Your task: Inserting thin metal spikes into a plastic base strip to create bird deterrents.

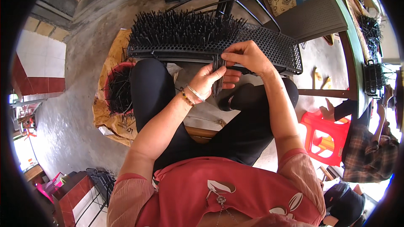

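Between my hands, in front of the rack's near edge, is a small bundle of thin black sticks. My left hand is closed around the lower part of the bundle, a bracelet and a beaded band on its wrist. My right hand pinches the bundle near its top. Just beyond lies a long black perforated rack. Several similar black sticks stand upright in its holes, packed over the left and middle part. Holes at the rack's right end show bare.
A red basin of loose black sticks sits on a brown paper sack to my left. A black metal frame rises behind the rack. At right are a grey perforated panel, a green-edged table, a red stool and another person.
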A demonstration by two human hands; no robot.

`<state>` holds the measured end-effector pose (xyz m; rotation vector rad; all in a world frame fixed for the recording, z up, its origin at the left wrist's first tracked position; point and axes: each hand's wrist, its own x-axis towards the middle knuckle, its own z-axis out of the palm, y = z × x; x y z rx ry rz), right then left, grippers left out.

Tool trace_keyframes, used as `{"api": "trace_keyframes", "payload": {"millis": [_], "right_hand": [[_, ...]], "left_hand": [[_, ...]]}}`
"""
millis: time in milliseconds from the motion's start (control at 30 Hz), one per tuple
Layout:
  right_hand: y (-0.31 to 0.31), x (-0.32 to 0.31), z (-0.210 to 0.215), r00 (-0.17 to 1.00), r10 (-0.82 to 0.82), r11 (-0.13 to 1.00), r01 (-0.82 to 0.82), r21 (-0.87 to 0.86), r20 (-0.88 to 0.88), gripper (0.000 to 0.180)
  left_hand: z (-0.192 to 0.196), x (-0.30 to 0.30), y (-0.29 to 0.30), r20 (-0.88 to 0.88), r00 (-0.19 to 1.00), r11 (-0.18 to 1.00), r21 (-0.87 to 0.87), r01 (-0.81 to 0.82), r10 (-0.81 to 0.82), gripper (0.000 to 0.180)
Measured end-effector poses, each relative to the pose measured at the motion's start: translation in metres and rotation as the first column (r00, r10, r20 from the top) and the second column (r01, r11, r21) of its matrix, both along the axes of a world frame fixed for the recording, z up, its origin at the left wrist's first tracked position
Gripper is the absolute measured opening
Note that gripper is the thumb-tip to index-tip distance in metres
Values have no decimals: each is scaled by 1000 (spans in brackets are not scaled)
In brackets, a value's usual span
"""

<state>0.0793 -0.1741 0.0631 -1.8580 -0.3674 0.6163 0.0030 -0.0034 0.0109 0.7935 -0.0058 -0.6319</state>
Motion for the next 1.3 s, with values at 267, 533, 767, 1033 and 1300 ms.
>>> {"api": "trace_keyframes", "payload": {"millis": [267,533,767,1033,1300], "right_hand": [[-5,1,5,991,-91,996,88,-34,-98,17],[-12,8,2,963,-265,959,258,115,49,20],[-11,20,1,829,-518,829,427,362,210,19],[0,25,-5,771,-510,860,448,244,381,19],[5,23,-7,740,-561,827,477,297,372,19]], "left_hand": [[-2,1,0,3,1000,996,92,-20,20,34],[-10,2,0,-66,987,988,66,-139,143,33],[-7,1,-1,-130,982,990,61,-128,135,32],[-12,-1,1,-94,995,998,63,-32,37,34],[-9,-1,2,-116,993,1000,30,3,1,35]]}}
